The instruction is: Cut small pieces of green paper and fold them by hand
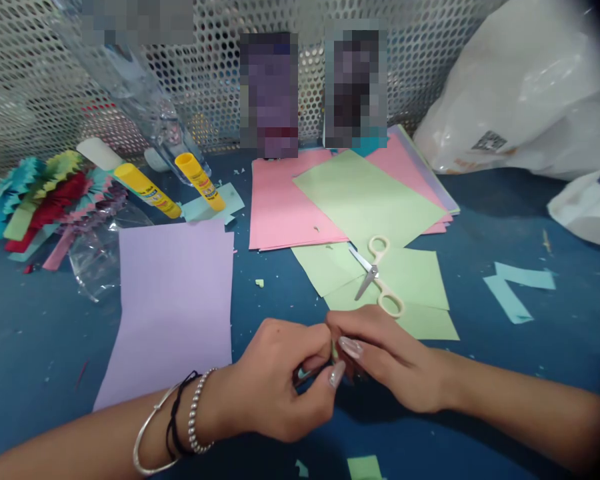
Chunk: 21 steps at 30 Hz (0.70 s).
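Observation:
My left hand (285, 380) and my right hand (395, 360) meet above the front of the blue table, fingers curled and thumbs pressed in. A thin light-green sliver shows between the fingertips, and a bit of something pale blue peeks out under my left fingers. What they hold is mostly hidden. Just beyond my right hand, white-handled scissors (375, 272) lie with blades spread on light-green paper sheets (420, 277). To the left of my left hand are lilac paper sheets (175, 287), partly under my forearm.
Pink paper (285, 207) lies at the back under a green sheet (365, 193). Glue sticks (150, 192) and folded paper rosettes (55, 200) are at left, near a clear bottle (155, 100). Right: blue paper strips (510, 300) and a white plastic bag (510, 93). Mesh stands behind.

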Each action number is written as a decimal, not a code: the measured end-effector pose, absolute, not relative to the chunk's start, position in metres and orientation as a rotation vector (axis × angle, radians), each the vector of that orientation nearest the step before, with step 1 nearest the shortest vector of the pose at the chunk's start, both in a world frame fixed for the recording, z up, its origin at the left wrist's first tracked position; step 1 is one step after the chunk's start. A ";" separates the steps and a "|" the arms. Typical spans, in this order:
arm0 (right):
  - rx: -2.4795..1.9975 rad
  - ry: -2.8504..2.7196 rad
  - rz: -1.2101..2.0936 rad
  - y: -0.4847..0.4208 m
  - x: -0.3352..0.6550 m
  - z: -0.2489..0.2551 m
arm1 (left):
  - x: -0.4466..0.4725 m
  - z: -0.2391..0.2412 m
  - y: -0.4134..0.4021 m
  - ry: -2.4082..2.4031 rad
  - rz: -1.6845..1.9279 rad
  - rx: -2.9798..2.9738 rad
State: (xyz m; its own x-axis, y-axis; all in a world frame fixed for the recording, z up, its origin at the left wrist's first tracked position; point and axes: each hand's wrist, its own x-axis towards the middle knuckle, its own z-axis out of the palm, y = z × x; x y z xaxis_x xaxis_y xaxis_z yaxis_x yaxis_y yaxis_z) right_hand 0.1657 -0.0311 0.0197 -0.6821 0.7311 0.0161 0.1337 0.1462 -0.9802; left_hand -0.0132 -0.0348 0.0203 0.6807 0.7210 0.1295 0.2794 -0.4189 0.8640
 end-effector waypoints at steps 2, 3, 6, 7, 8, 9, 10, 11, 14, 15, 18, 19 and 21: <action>-0.824 -1.932 1.579 -0.031 0.166 0.020 | -0.013 0.020 -0.035 0.776 0.624 2.006; -0.830 -1.935 1.578 -0.031 0.166 0.020 | -0.013 0.019 -0.035 0.779 0.626 2.013; -0.859 -1.951 1.548 -0.030 0.165 0.020 | -0.013 0.019 -0.036 0.784 0.638 2.037; -0.866 -1.956 1.537 -0.030 0.165 0.020 | -0.013 0.019 -0.036 0.788 0.639 2.044; -0.871 -1.959 1.526 -0.030 0.165 0.020 | -0.013 0.019 -0.036 0.791 0.642 2.048; -0.874 -1.962 1.516 -0.030 0.165 0.020 | -0.013 0.020 -0.036 0.795 0.642 2.051; -0.876 -1.964 1.508 -0.030 0.165 0.020 | -0.013 0.020 -0.036 0.800 0.639 2.050; -0.874 -1.965 1.503 -0.030 0.165 0.020 | -0.013 0.019 -0.036 0.803 0.632 2.046; -0.865 -1.967 1.498 -0.030 0.166 0.019 | -0.014 0.019 -0.036 0.805 0.610 2.044; -0.866 -1.965 1.500 -0.029 0.166 0.019 | -0.014 0.019 -0.036 0.806 0.604 2.045; -0.869 -1.961 1.508 -0.029 0.166 0.019 | -0.014 0.019 -0.035 0.809 0.594 2.051; -0.869 -1.961 1.508 -0.028 0.166 0.019 | -0.013 0.019 -0.035 0.812 0.591 2.051; -0.868 -1.962 1.506 -0.028 0.165 0.020 | -0.013 0.019 -0.035 0.811 0.590 2.051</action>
